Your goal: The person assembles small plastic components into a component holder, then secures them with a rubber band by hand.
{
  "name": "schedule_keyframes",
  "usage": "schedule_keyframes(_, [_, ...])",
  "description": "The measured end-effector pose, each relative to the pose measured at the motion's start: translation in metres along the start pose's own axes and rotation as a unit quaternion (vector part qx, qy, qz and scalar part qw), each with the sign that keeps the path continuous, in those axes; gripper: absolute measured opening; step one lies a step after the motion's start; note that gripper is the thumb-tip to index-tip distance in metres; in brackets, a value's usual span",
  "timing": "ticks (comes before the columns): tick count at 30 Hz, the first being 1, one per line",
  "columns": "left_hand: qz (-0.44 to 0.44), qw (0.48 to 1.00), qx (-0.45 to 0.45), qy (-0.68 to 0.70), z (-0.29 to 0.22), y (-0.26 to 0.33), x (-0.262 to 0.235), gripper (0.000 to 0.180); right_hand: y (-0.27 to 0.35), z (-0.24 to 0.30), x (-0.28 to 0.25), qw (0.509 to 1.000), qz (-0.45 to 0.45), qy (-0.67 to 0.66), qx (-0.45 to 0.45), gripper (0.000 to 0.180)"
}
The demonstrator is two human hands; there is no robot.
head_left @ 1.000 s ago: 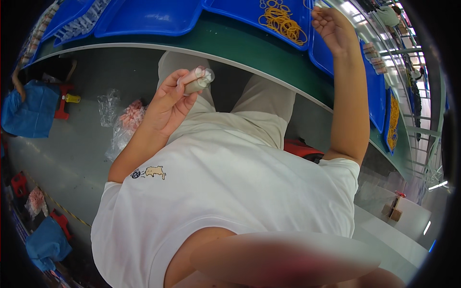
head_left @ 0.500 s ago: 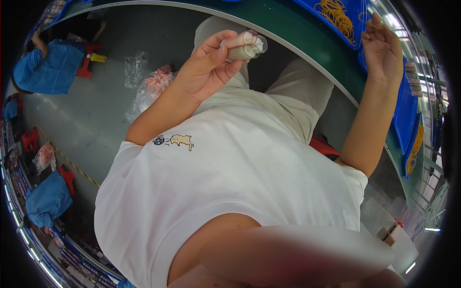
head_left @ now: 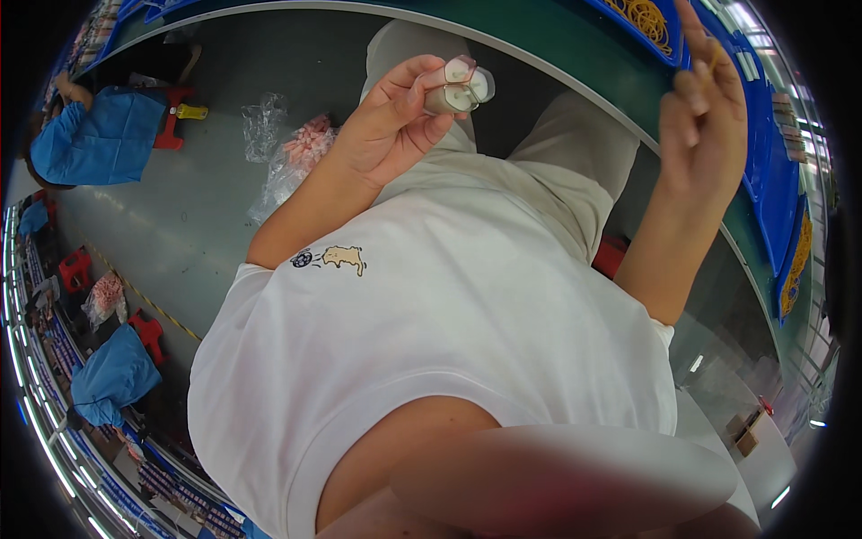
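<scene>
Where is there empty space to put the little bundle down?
Bare grey floor lies between the clear plastic bags and the yellow-striped line. The blue trays look crowded, one holding yellow rubber bands. The left hand holds the small white bundle.

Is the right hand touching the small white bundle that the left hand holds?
Apart. The head view shows the right hand raised at the bench edge, with trousers between it and the bundle.

Bright, even overhead light filled the scene, with ceiling strip lamps [head_left: 18, 296] glaring along the rim. Heavy fisheye distortion bent the edges into black corners. The chin [head_left: 557, 476] at the bottom was blurred, out of focus.
</scene>
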State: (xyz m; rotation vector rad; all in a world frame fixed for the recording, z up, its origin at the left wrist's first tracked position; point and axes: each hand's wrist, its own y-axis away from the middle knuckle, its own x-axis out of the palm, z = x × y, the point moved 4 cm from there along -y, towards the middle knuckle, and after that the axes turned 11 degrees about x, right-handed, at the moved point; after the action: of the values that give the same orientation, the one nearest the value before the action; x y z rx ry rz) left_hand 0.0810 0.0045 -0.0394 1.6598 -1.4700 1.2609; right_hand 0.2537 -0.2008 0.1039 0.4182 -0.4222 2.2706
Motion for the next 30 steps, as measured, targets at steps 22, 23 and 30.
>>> schedule_keyframes(22, [-0.040, 0.980, -0.030, 0.191, 0.011, -0.008, 0.025, 0.045, 0.039, -0.100, 0.033, 0.931, 0.314, -0.142, -0.124, 0.027])
schedule_keyframes(23, [-0.031, 0.982, -0.040, 0.184, 0.015, -0.006, 0.026, 0.045, 0.040, -0.104, 0.037, 0.896, 0.327, -0.300, -0.014, 0.034])
schedule_keyframes(30, [0.006, 0.975, 0.116, -0.189, -0.001, -0.006, 0.029, 0.035, 0.042, -0.102, 0.057, 0.952, 0.168, -0.238, 0.093, 0.079])
